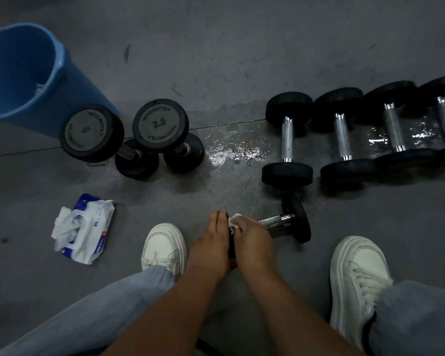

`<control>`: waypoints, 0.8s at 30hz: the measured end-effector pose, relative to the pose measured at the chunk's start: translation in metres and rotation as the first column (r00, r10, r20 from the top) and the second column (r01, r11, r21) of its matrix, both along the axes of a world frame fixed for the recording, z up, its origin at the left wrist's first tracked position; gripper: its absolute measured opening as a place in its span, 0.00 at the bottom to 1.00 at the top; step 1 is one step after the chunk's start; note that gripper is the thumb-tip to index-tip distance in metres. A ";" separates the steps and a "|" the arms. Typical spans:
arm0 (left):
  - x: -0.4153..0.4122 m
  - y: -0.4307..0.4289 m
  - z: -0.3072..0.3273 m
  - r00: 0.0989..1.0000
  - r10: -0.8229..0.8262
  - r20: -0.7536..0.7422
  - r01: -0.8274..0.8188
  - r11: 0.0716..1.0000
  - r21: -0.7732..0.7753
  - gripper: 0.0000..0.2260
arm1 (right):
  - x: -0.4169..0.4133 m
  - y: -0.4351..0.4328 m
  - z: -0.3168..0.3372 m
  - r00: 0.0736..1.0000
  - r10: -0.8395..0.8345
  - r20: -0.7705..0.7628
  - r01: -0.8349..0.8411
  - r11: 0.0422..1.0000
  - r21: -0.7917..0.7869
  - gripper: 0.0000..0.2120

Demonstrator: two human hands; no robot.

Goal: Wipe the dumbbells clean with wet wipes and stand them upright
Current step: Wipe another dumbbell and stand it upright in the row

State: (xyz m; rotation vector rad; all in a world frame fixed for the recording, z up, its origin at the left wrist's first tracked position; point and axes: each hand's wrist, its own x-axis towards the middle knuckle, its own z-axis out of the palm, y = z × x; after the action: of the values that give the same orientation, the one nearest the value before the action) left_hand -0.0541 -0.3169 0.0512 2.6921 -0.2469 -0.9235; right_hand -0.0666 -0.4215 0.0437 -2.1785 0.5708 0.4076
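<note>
Down at the floor (242, 60), and a small dumbbell (278, 222) is found lying on its side in the middle, just ahead of the feet. Its far head is turned out to the right, and its near head is caught between both hands. The left hand (208, 245) is set against that near head, fingers close together and bent over the rim, so the weight is held. The right hand (253, 240) is curled round a white wipe (234, 222), which is bunched under the fingers and pressed where the chrome handle meets the near head. Only a crumpled edge of it is shown.

The hands are flanked by a left shoe (163, 245) and a right shoe (357, 278), both white, with pale jeans (100, 309) seen at the bottom.

Up at the left, two weights are stood on end, just beside each other: a 5 dumbbell (90, 131) and a 2.5 dumbbell (161, 124). A blue bin (23, 73) is placed right behind the 5 dumbbell.

Over on the right, a row (343, 140) of four is laid flat, handles side by side and heads packed close. A wet patch (229, 150) is seen shining on the floor between the standing pair and the row, and more gleam is caught under the row itself.

At the left, well apart from the hands, a pack (88, 232) of wipes is left lying open, with white sheets pulled out at its end
</note>
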 end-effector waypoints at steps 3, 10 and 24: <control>-0.002 -0.001 0.004 1.000 -0.002 -0.011 0.002 1.000 0.009 0.47 | -0.011 -0.002 0.003 0.998 0.046 -0.031 -0.046 0.999 -0.005 0.11; 0.001 -0.001 0.006 0.999 -0.005 -0.039 0.006 1.000 0.016 0.47 | -0.002 0.000 0.003 1.000 0.013 0.008 -0.013 1.000 -0.013 0.08; 0.006 -0.002 0.004 0.997 -0.009 -0.078 0.015 0.998 0.067 0.52 | -0.004 -0.004 -0.019 0.615 -0.474 -0.630 0.788 0.343 0.512 0.06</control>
State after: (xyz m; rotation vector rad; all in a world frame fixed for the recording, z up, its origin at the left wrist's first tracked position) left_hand -0.0485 -0.3190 0.0550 2.7116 -0.2191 -1.0558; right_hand -0.0706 -0.4259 0.0244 -0.8849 1.1867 0.4967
